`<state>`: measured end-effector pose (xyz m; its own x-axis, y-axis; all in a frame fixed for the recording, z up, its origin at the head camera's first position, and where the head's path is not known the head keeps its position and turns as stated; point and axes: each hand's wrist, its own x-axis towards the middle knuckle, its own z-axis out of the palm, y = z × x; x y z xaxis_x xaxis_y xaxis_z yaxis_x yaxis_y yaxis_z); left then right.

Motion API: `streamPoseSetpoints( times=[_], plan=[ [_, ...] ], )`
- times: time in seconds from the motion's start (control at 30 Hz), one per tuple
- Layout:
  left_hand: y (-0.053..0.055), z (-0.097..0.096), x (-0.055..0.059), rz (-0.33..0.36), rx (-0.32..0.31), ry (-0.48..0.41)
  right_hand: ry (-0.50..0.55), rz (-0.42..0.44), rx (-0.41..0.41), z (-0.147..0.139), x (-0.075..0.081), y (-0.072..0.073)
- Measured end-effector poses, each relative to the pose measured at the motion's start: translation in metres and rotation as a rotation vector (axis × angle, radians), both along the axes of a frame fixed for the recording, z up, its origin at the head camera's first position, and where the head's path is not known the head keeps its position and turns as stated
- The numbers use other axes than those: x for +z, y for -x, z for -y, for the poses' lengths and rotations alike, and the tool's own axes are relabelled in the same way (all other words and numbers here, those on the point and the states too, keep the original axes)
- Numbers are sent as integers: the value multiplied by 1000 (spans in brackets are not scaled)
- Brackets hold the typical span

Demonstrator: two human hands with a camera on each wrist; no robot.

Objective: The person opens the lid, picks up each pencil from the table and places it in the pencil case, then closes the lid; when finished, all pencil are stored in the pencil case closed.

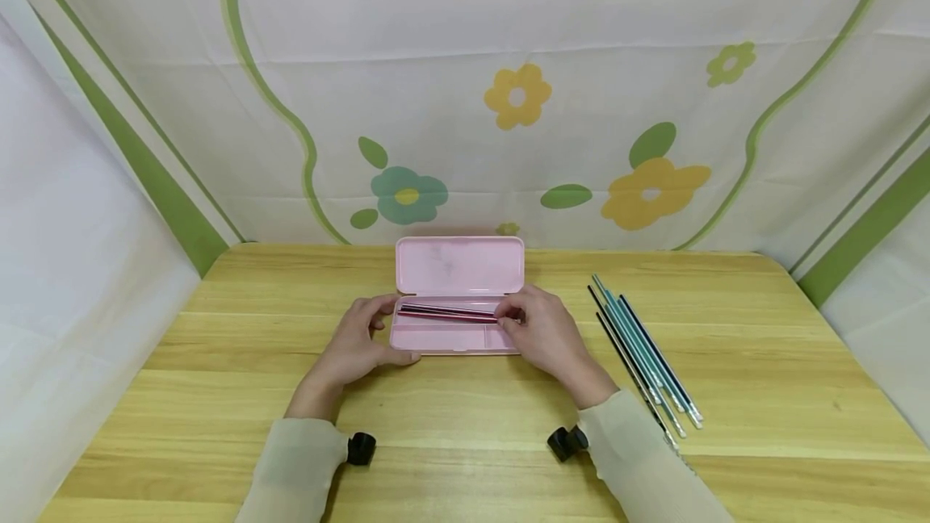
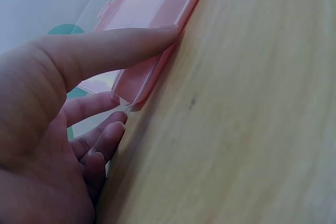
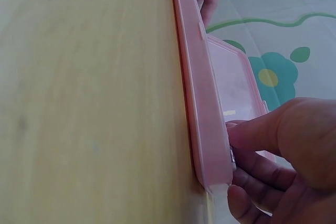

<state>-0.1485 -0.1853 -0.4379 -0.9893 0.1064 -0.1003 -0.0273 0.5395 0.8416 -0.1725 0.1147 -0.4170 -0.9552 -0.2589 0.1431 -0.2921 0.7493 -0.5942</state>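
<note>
A pink pencil case (image 1: 438,337) lies on the table with its lid (image 1: 460,265) raised at the back. Several dark and reddish pencils (image 1: 443,312) lie in its long rear compartment. My right hand (image 1: 546,333) pinches their right ends between thumb and fingers, just over the case's right end. In the right wrist view, a small pale pencil end (image 3: 233,162) shows between the fingers. My left hand (image 1: 358,343) holds the case's left end, the thumb on its front edge and the index finger at the far corner. The right hand hides part of the small right compartment.
To the right, several teal, black and dark blue pencils (image 1: 639,345) lie in a loose, slanted bundle near the right forearm. The wooden table (image 1: 450,442) meets a white flowered cloth (image 1: 450,103) behind the case.
</note>
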Motion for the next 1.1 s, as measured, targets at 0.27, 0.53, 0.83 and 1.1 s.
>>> streamPoseSetpoints(
  times=[0.27,0.53,0.83,1.1],
  plan=[
    [0,0,1,-9,1,-4,-2,-9,6,0,0,0],
    [-1,0,1,-13,-3,-11,-4,-3,5,-1,0,0],
    [0,1,-1,-2,-2,-2,3,16,-7,-1,-1,1],
    [-1,-1,1,-4,-1,-5,-5,3,2,-1,-2,1]
  ],
)
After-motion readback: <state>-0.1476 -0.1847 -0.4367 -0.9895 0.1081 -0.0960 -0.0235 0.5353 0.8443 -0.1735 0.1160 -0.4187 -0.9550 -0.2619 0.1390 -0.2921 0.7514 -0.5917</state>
